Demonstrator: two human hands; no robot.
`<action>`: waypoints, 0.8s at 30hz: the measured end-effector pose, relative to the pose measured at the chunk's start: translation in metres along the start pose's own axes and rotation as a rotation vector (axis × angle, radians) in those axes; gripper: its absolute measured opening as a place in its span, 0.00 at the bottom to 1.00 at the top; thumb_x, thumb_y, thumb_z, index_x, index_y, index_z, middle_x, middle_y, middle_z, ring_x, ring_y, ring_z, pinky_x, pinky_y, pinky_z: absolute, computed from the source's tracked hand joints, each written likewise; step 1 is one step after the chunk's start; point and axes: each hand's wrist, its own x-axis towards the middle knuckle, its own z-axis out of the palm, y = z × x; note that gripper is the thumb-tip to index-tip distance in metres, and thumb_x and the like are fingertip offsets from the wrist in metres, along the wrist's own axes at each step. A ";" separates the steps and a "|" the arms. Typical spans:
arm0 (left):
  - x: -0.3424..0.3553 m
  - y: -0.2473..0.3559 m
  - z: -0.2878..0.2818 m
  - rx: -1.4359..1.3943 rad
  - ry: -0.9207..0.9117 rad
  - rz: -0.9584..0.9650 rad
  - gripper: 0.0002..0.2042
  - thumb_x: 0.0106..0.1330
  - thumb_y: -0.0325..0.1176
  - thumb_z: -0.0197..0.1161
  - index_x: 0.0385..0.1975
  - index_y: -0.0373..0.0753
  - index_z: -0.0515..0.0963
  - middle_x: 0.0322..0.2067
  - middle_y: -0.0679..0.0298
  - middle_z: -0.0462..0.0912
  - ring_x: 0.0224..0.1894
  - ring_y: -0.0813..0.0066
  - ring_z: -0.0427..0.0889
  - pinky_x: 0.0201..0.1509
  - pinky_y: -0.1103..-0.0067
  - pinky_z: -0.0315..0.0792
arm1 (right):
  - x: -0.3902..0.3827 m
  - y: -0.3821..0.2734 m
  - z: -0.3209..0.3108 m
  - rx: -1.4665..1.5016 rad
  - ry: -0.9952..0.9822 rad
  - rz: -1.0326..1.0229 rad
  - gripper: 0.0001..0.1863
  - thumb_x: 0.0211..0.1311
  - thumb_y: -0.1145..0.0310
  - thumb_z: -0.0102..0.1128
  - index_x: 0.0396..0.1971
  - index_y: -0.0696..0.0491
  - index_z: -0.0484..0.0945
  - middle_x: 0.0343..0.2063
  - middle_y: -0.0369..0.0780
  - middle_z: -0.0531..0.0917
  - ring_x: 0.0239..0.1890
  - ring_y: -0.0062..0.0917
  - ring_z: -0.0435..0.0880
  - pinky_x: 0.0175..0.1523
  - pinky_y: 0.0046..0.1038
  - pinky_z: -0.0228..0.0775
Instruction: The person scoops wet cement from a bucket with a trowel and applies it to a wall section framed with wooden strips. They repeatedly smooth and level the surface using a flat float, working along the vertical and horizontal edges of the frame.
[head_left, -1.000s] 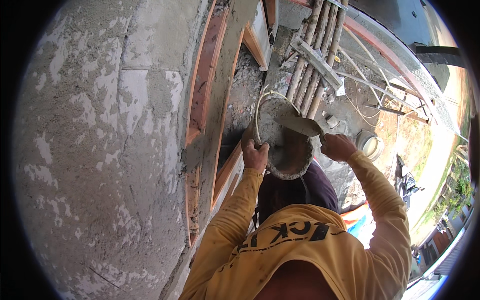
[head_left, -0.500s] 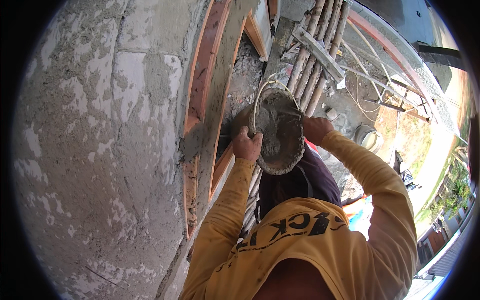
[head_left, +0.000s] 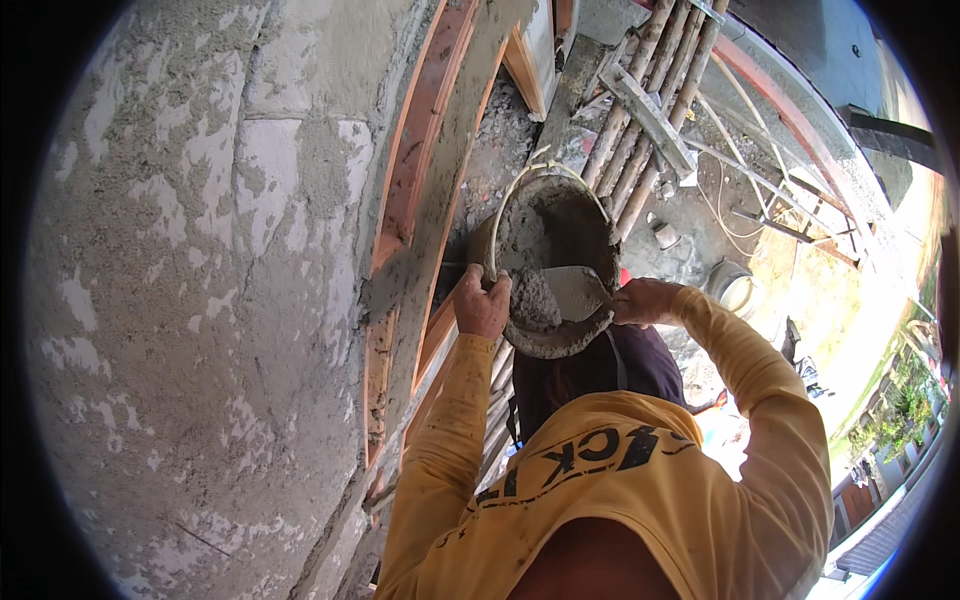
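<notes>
In front of me a bucket [head_left: 612,232] of wet mortar [head_left: 522,222] is tilted toward my body. My left hand [head_left: 483,302] is closed on the bucket's near left rim, beside the lower end of its pale handle [head_left: 512,188]. A trowel [head_left: 580,293] lies across the bucket's mouth, its blade carrying a lump of mortar [head_left: 537,299] on the left side. At the right rim my right hand [head_left: 645,301] is wrapped round the trowel's handle, which the fingers mostly hide.
A rough, patchily plastered wall [head_left: 200,300] fills the left, bordered by a reddish wooden frame [head_left: 425,140]. Bamboo poles [head_left: 640,110] with a wooden crosspiece [head_left: 648,118] lie ahead. Farther right on the ground stands another bucket [head_left: 737,290].
My right hand has moved down and nearer to me; the trowel blade now shows with mortar on it, above the bucket. My left hand and the bucket have shifted slightly left.
</notes>
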 end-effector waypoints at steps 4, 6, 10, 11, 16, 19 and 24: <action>-0.002 0.004 0.004 -0.122 0.034 -0.128 0.15 0.54 0.34 0.60 0.22 0.28 0.65 0.18 0.48 0.68 0.20 0.56 0.68 0.28 0.66 0.65 | 0.003 -0.001 -0.011 -0.457 0.490 0.096 0.19 0.51 0.52 0.51 0.30 0.53 0.78 0.26 0.47 0.81 0.31 0.42 0.81 0.40 0.40 0.72; -0.006 -0.011 0.003 -0.143 0.078 -0.115 0.15 0.53 0.34 0.60 0.23 0.27 0.65 0.19 0.47 0.69 0.22 0.55 0.69 0.29 0.67 0.65 | -0.002 -0.010 -0.014 -0.441 0.496 0.051 0.20 0.51 0.50 0.52 0.29 0.53 0.78 0.26 0.47 0.81 0.32 0.42 0.81 0.41 0.40 0.72; 0.000 -0.033 0.019 -0.160 0.154 -0.142 0.16 0.53 0.36 0.59 0.26 0.25 0.66 0.23 0.46 0.71 0.26 0.53 0.71 0.33 0.65 0.66 | 0.017 -0.007 -0.025 -0.438 0.515 0.141 0.20 0.51 0.49 0.53 0.30 0.53 0.78 0.26 0.47 0.81 0.34 0.41 0.81 0.41 0.40 0.72; 0.002 -0.037 0.020 -0.204 0.131 -0.173 0.16 0.53 0.36 0.59 0.26 0.25 0.67 0.23 0.46 0.71 0.27 0.54 0.73 0.34 0.63 0.65 | 0.025 -0.008 -0.027 -0.450 0.509 0.135 0.20 0.50 0.50 0.53 0.29 0.54 0.78 0.25 0.49 0.80 0.33 0.42 0.80 0.40 0.40 0.71; -0.011 -0.048 0.017 -0.328 0.160 -0.286 0.15 0.53 0.34 0.59 0.29 0.25 0.69 0.26 0.49 0.75 0.30 0.60 0.75 0.35 0.66 0.68 | 0.019 -0.031 -0.010 -0.359 0.553 -0.046 0.19 0.47 0.53 0.55 0.26 0.57 0.76 0.22 0.50 0.79 0.30 0.44 0.79 0.39 0.42 0.70; -0.019 -0.059 0.016 -0.427 0.177 -0.283 0.13 0.53 0.32 0.59 0.29 0.26 0.71 0.28 0.53 0.77 0.30 0.65 0.75 0.36 0.70 0.69 | 0.031 -0.031 0.003 -0.289 0.530 -0.026 0.20 0.48 0.53 0.54 0.29 0.57 0.77 0.25 0.51 0.79 0.32 0.44 0.79 0.41 0.42 0.70; -0.027 -0.068 0.016 -0.429 0.156 -0.347 0.12 0.53 0.31 0.59 0.31 0.27 0.71 0.27 0.58 0.76 0.28 0.72 0.73 0.34 0.73 0.69 | 0.050 -0.017 0.021 -0.173 0.552 0.047 0.22 0.50 0.52 0.53 0.34 0.57 0.77 0.31 0.52 0.80 0.37 0.43 0.79 0.47 0.40 0.69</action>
